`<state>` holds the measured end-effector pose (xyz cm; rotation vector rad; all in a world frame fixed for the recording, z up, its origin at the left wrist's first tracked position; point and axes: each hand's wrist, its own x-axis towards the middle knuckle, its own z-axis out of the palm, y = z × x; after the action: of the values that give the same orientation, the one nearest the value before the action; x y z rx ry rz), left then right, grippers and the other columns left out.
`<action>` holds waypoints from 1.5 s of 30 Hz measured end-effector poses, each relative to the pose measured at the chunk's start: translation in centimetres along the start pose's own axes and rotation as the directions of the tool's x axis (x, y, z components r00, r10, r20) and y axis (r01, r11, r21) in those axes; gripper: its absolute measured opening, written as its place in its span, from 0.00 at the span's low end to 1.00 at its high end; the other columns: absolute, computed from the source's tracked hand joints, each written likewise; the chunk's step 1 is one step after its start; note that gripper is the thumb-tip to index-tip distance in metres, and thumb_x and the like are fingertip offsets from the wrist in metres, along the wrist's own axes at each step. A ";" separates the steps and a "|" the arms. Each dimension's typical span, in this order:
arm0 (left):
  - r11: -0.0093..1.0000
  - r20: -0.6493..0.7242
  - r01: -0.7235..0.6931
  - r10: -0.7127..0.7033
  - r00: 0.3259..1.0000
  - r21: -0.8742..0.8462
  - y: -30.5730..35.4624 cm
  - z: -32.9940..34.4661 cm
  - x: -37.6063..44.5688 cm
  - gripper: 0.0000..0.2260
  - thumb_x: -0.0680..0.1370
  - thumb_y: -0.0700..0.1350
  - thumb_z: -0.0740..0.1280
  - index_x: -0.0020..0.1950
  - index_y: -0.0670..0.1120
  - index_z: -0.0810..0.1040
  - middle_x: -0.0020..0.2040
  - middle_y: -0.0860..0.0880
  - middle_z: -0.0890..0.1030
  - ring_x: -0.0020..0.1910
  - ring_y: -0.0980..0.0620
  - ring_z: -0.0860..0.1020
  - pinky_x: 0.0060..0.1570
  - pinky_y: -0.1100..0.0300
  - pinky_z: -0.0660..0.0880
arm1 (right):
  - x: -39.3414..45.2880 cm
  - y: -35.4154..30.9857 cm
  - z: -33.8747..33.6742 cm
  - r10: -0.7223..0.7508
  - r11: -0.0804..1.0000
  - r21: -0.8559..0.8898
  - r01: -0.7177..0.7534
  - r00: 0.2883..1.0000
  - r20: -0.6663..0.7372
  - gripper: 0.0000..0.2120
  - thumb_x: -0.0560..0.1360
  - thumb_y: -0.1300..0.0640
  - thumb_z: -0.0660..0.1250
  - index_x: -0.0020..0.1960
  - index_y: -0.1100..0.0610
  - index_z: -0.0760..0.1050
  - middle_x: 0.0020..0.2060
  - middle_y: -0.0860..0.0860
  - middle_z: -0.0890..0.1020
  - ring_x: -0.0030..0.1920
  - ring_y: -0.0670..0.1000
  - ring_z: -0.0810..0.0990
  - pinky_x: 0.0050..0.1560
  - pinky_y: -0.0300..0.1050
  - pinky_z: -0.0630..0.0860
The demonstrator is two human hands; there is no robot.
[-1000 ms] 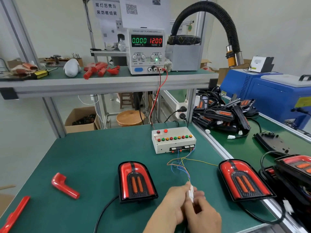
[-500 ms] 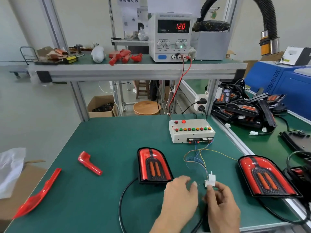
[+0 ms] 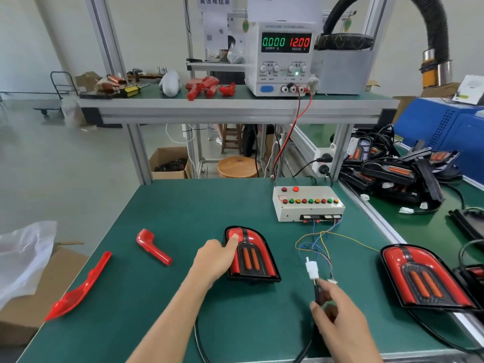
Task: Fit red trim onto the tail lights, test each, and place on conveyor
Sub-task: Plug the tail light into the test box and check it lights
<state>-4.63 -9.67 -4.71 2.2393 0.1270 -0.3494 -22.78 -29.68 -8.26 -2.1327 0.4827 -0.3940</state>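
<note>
Beyond tabletop (image 3: 183, 205) far edge, cardboard box (image 3: 170, 163) on floor holds dark parts, indistinct. Tabletop centre: tail light (image 3: 252, 255), left hand (image 3: 216, 259) resting on it, fingers loosely over left edge. Right hand (image 3: 337, 313) pinches black cable below white connector (image 3: 312, 269). Second tail light (image 3: 424, 279) at right edge; cable ends cut off.

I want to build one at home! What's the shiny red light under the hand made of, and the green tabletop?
The tail light looks like glossy moulded plastic: its red lens shows bright reflections, set in a black frame. The tabletop looks like a matte green rubbery mat, probably: flat and dull, with no shine.
</note>
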 end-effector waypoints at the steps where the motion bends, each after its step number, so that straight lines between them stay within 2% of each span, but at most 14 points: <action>1: 0.999 0.042 0.027 -0.025 0.999 -0.044 -0.1 0.3 0.4 0.24 0.81 0.65 0.58 0.41 0.44 0.71 0.38 0.50 0.76 0.35 0.51 0.74 0.36 0.57 0.69 | 0.0 -0.5 -0.1 -0.030 0.999 -0.040 0.030 1.000 0.007 0.21 0.72 0.64 0.74 0.56 0.42 0.78 0.41 0.37 0.80 0.39 0.39 0.77 0.45 0.25 0.69; 7: 0.991 0.046 0.001 0.005 0.999 -0.133 -0.9 0.3 1.4 0.18 0.82 0.57 0.60 0.39 0.46 0.64 0.32 0.50 0.67 0.31 0.50 0.66 0.35 0.57 0.65 | 0.2 -3.4 -1.5 -0.187 0.907 -0.383 0.176 0.982 0.010 0.14 0.76 0.56 0.69 0.57 0.41 0.72 0.44 0.42 0.72 0.33 0.48 0.76 0.39 0.44 0.75; 9: 0.981 0.056 0.011 0.000 0.998 -0.193 -1.2 -0.5 1.7 0.17 0.82 0.56 0.60 0.42 0.45 0.67 0.37 0.47 0.69 0.35 0.48 0.67 0.38 0.56 0.67 | 0.6 -4.3 -2.0 -0.259 0.840 -0.494 0.223 0.966 -0.006 0.16 0.75 0.56 0.71 0.57 0.43 0.70 0.35 0.42 0.75 0.29 0.51 0.73 0.36 0.48 0.75; 11: 0.974 0.073 0.010 0.007 0.997 -0.226 -1.7 -1.5 1.8 0.17 0.82 0.57 0.61 0.45 0.44 0.71 0.40 0.44 0.72 0.39 0.48 0.70 0.42 0.54 0.70 | 1.5 -4.7 -2.4 -0.383 0.756 -0.569 0.323 0.924 0.015 0.16 0.74 0.60 0.72 0.57 0.48 0.72 0.23 0.44 0.71 0.25 0.51 0.72 0.53 0.55 0.78; 13: 0.964 0.100 0.006 0.021 0.995 -0.265 -2.0 -2.5 1.7 0.20 0.83 0.57 0.61 0.49 0.40 0.78 0.40 0.44 0.76 0.39 0.48 0.74 0.45 0.54 0.73 | 2.8 -5.5 -2.8 -0.355 0.729 -0.596 0.335 0.931 0.088 0.12 0.79 0.59 0.65 0.61 0.49 0.70 0.21 0.45 0.69 0.28 0.51 0.75 0.70 0.54 0.68; 17: 0.938 0.166 0.059 -0.002 0.986 -0.341 -2.0 -4.1 0.4 0.24 0.84 0.58 0.60 0.57 0.37 0.82 0.46 0.45 0.87 0.46 0.44 0.85 0.55 0.52 0.77 | 6.0 -8.0 -2.8 -0.257 0.796 -0.544 0.265 0.962 0.092 0.08 0.82 0.55 0.58 0.60 0.46 0.65 0.29 0.50 0.77 0.33 0.56 0.76 0.39 0.50 0.76; 21: 0.921 0.216 0.068 0.017 0.976 -0.383 -2.7 -4.6 -1.1 0.22 0.85 0.57 0.59 0.55 0.42 0.84 0.46 0.43 0.88 0.48 0.43 0.86 0.52 0.50 0.80 | 9.1 -10.8 -1.6 -0.182 0.869 -0.428 0.247 0.965 0.188 0.11 0.82 0.60 0.55 0.57 0.47 0.70 0.44 0.48 0.85 0.39 0.54 0.83 0.44 0.53 0.81; 25: 0.819 0.187 0.170 -0.077 0.979 -0.548 -3.4 -4.4 -1.5 0.20 0.84 0.55 0.63 0.54 0.41 0.85 0.45 0.41 0.87 0.39 0.45 0.86 0.45 0.50 0.83 | 9.9 -12.3 0.5 -0.150 0.958 -0.190 0.215 0.939 0.309 0.12 0.84 0.55 0.54 0.51 0.46 0.75 0.47 0.52 0.84 0.33 0.40 0.84 0.30 0.37 0.72; 28: 0.702 0.188 0.242 -0.155 0.970 -0.670 -4.0 -4.5 -1.7 0.17 0.83 0.54 0.64 0.55 0.41 0.83 0.45 0.40 0.87 0.37 0.44 0.86 0.38 0.50 0.83 | 8.9 -11.6 2.0 -0.156 0.980 -0.081 0.181 0.956 0.250 0.17 0.82 0.43 0.59 0.41 0.49 0.79 0.37 0.45 0.85 0.31 0.41 0.83 0.33 0.43 0.72; 30: 0.661 0.187 0.250 -0.165 0.968 -0.708 -4.5 -4.6 -1.7 0.16 0.83 0.54 0.64 0.56 0.42 0.83 0.46 0.40 0.87 0.38 0.44 0.87 0.39 0.50 0.83 | 8.0 -10.6 2.8 -0.205 0.968 -0.103 0.229 0.958 0.202 0.13 0.79 0.49 0.66 0.38 0.50 0.79 0.30 0.44 0.82 0.28 0.42 0.77 0.34 0.42 0.72; 33: 0.583 0.210 0.264 -0.159 0.965 -0.769 -5.1 -4.7 -1.7 0.16 0.82 0.53 0.66 0.57 0.41 0.83 0.48 0.40 0.87 0.42 0.42 0.87 0.46 0.46 0.84 | 6.2 -8.9 4.2 -0.242 0.957 -0.112 0.269 0.947 0.211 0.06 0.79 0.58 0.66 0.51 0.47 0.76 0.39 0.44 0.83 0.36 0.45 0.78 0.41 0.41 0.76; 36: 0.463 0.234 0.281 -0.157 0.960 -0.841 -5.5 -4.7 -1.7 0.14 0.81 0.51 0.68 0.58 0.41 0.82 0.49 0.40 0.87 0.43 0.42 0.87 0.49 0.43 0.83 | 4.6 -7.2 5.8 -0.252 0.950 -0.118 0.289 0.934 0.254 0.19 0.81 0.57 0.65 0.65 0.40 0.65 0.49 0.40 0.83 0.39 0.44 0.81 0.42 0.39 0.75; 40: 0.347 0.268 0.303 -0.146 0.952 -0.888 -5.8 -4.3 -1.9 0.16 0.79 0.50 0.69 0.62 0.42 0.81 0.56 0.38 0.85 0.59 0.37 0.83 0.53 0.40 0.81 | 3.0 -6.4 7.9 -0.075 0.975 0.220 0.017 0.963 0.259 0.17 0.79 0.65 0.66 0.63 0.49 0.78 0.46 0.39 0.86 0.45 0.39 0.85 0.47 0.36 0.80; 45: 0.371 0.271 0.304 -0.139 0.952 -0.877 -5.5 -3.8 -2.2 0.17 0.80 0.51 0.68 0.63 0.41 0.81 0.56 0.38 0.85 0.53 0.38 0.83 0.60 0.36 0.78 | 1.5 -5.9 9.4 -0.316 0.949 0.102 0.299 0.912 0.262 0.18 0.78 0.63 0.64 0.59 0.42 0.82 0.46 0.38 0.83 0.52 0.39 0.77 0.54 0.31 0.70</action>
<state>-7.08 -3.12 -5.84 1.0440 0.4384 -0.4514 -16.14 -20.66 -8.50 -2.1648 -0.0286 -0.2741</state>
